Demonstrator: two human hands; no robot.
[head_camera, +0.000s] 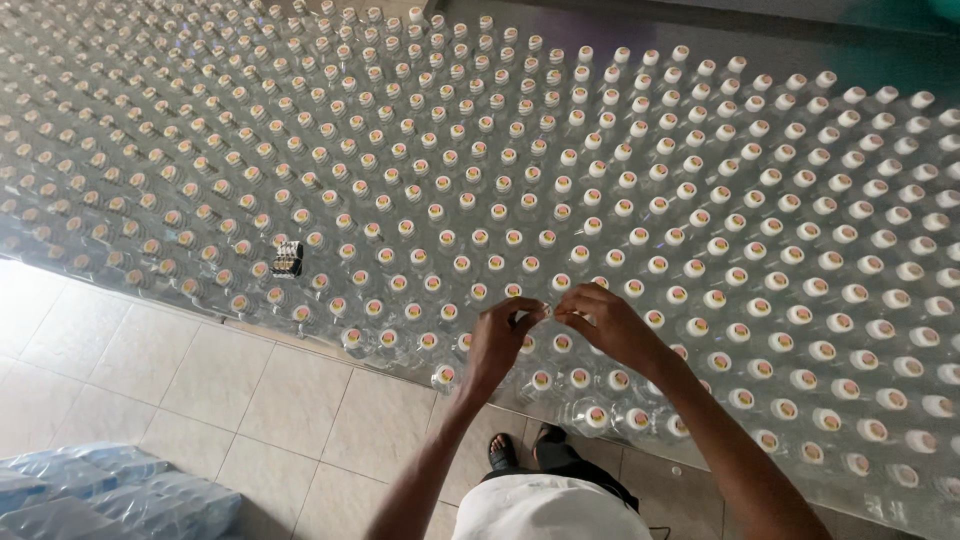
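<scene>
Bottles (560, 200) fill the whole metal table (700, 40), clear plastic ones standing upright in tight slanting rows, each with a pale cap that carries a small coloured mark on top. The rows run from the far left corner across to the right edge and come right up to the near rim.

The person stands at the near side, slightly right of centre, and both arms reach over the front rows. The left hand (500, 338) and the right hand (605, 322) meet above one capped bottle (547, 312) a few rows in from the near edge. Each hand is pinched, thumb and forefinger drawn together, and the fingertips of the two hands almost touch over that cap. Something tiny seems to sit between them, but it is too small to tell what it is, or whether the fingers are actually pressing on the cap.

Further left, a small dark object (287, 258) rests on top of the bottles, well apart from the hands. Below the table the floor is pale tile (250, 390), and in the near left corner lies a pack wrapped in bluish plastic film (100, 495). A sandalled foot (503, 455) shows under the table rim.
</scene>
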